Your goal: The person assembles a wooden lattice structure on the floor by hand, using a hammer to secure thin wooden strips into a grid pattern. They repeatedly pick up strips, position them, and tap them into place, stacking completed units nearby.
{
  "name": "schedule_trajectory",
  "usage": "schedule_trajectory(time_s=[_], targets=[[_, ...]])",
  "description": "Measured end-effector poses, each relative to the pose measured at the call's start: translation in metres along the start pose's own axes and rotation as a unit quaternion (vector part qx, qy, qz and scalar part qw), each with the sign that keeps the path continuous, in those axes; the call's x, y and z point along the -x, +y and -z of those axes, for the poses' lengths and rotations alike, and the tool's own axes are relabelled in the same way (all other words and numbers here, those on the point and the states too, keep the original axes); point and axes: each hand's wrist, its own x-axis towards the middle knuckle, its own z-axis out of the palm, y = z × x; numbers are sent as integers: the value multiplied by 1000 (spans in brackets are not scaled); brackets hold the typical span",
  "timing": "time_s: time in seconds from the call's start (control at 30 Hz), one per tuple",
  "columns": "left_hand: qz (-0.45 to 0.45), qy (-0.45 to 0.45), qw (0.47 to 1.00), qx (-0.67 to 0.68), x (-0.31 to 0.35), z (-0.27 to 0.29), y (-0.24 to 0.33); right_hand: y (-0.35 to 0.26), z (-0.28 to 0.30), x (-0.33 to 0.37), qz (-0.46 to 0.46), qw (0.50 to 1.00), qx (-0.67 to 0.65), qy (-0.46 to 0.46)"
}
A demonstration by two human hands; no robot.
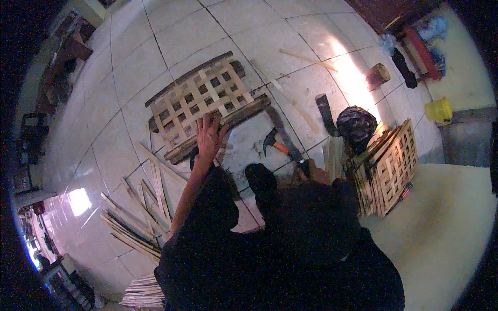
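Head view, work: a woven lattice panel of pale flat strips (199,98) lies on the tiled floor (181,31) ahead of the person, set at a slant, with dark wooden bars along its far and near edges.
Left grip (208,139): fingers laid over the near edge of the panel, touching it; whether they close around the near bar (246,110) I cannot tell.
Right grip (315,173): closed around the handle of a claw hammer (281,148), part orange and part dark, its head raised toward the panel but apart from it.
Loose strips (140,223): scattered on the floor to the person's left, some lying across others.
Strip bundle (142,293): pale, close together at the lower edge of the view.
Panel stack (397,166): several lattice panels leaning together on the person's right.
Black plastic bag (357,124): crumpled, just beyond the panel stack.
Wooden block (378,76): short and round, farther off on the right.
Yellow bucket (439,111): near the right-hand wall.
Single strip (307,59): pale, on the tiles beyond the hammer.
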Motion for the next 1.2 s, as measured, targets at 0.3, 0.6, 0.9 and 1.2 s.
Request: schedule_trajectory(time_s=[0.3, 0.6, 0.9, 1.2], targets=[[-10, 38, 999, -26, 5, -14, -10, -67, 34, 22, 198, 967, -156, 47], [-10, 31, 999, -34, 1, -18, -11, -29, -27, 14, 82, 996, 5, 25], [-9, 36, 999, 30, -7, -15, -8, -14, -30, -3, 153, 980, -122, -31], [17, 13, 999, 26, -5, -16, -11, -73, 30, 6, 56, 986, -121, -100]])
